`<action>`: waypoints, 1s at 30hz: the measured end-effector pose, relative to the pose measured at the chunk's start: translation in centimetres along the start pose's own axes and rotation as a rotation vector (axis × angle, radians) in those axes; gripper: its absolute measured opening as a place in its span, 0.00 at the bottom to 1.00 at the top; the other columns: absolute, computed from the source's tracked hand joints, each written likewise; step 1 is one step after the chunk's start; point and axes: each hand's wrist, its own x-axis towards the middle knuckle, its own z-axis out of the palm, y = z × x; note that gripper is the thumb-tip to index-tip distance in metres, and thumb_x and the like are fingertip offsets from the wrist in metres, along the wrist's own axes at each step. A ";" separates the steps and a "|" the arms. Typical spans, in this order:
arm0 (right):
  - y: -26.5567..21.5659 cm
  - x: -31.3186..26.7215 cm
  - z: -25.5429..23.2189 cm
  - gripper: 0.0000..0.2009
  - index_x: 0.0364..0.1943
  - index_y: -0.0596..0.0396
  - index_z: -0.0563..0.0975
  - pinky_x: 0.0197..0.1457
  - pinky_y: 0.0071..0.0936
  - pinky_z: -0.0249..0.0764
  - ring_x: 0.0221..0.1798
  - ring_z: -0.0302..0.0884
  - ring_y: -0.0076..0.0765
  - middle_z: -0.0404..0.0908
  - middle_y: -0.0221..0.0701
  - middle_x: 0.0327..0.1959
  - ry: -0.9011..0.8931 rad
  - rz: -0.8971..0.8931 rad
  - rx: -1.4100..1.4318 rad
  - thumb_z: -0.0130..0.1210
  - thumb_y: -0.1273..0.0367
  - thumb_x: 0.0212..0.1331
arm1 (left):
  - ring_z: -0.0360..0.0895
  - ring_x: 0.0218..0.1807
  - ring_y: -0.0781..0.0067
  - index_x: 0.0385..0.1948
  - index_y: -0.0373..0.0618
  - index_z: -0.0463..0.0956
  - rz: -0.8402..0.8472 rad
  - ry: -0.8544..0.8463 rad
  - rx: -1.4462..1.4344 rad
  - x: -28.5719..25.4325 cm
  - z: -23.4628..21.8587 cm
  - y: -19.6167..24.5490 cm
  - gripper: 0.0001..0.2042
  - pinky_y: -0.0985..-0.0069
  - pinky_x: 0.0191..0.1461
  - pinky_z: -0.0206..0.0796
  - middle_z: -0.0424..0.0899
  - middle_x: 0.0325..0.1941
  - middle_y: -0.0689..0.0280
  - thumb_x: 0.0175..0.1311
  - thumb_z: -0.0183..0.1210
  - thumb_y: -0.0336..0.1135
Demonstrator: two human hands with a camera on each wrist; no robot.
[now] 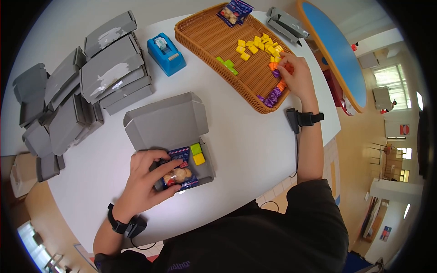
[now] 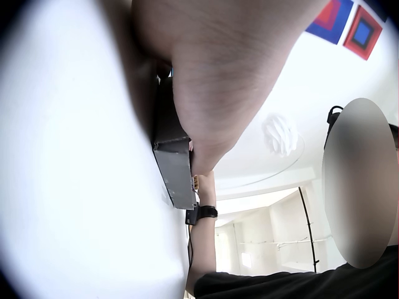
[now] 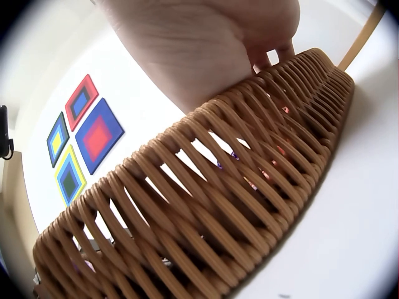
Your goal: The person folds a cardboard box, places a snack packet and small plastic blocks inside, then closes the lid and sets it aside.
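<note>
My left hand (image 1: 146, 181) rests over a dark blue snack packet (image 1: 189, 181) inside an open grey cardboard box (image 1: 166, 119), its fingers spread across the packet. A clear window on the packet shows round, pale brown pieces. Beside it in the box lie a green wrapped piece (image 1: 195, 149) and a yellow wrapped piece (image 1: 199, 159). My right hand (image 1: 299, 81) reaches over the right rim of a wicker basket (image 1: 205, 51), fingertips bent down among small orange pieces (image 1: 273, 66). A red piece (image 1: 289, 68) shows between thumb and fingers; I cannot tell whether they pinch it.
Yellow pieces (image 1: 255, 44), green pieces (image 1: 226, 65), purple pieces (image 1: 273, 97) and more packets (image 1: 234, 12) lie in the basket. Left of it stand a blue tape dispenser (image 1: 167, 54) and stacked grey boxes (image 1: 111, 68). Another grey box (image 1: 287, 23) sits behind the basket.
</note>
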 end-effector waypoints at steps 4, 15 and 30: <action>-1.2 -0.2 -0.2 0.12 0.48 0.52 0.87 0.70 0.42 0.75 0.61 0.76 0.50 0.87 0.34 0.61 0.052 -0.100 -0.055 0.72 0.73 0.61 | 0.72 0.60 0.57 0.58 0.53 0.89 0.002 -0.003 0.007 0.0 0.0 0.0 0.27 0.60 0.68 0.61 0.77 0.59 0.64 0.52 0.80 0.39; -1.4 0.0 -1.1 0.11 0.49 0.54 0.85 0.53 0.33 0.80 0.45 0.84 0.36 0.89 0.34 0.46 -0.060 0.101 0.311 0.72 0.72 0.65 | 0.71 0.59 0.55 0.58 0.49 0.89 0.028 -0.003 0.017 -0.2 0.0 -0.4 0.31 0.60 0.67 0.63 0.77 0.60 0.62 0.45 0.81 0.37; -1.8 -1.1 -2.2 0.11 0.48 0.58 0.87 0.46 0.30 0.78 0.39 0.82 0.36 0.85 0.34 0.43 -0.246 -0.040 0.178 0.68 0.80 0.63 | 0.72 0.63 0.58 0.62 0.55 0.87 0.056 0.010 -0.025 -0.4 -0.2 -0.6 0.28 0.61 0.70 0.59 0.77 0.61 0.65 0.57 0.79 0.40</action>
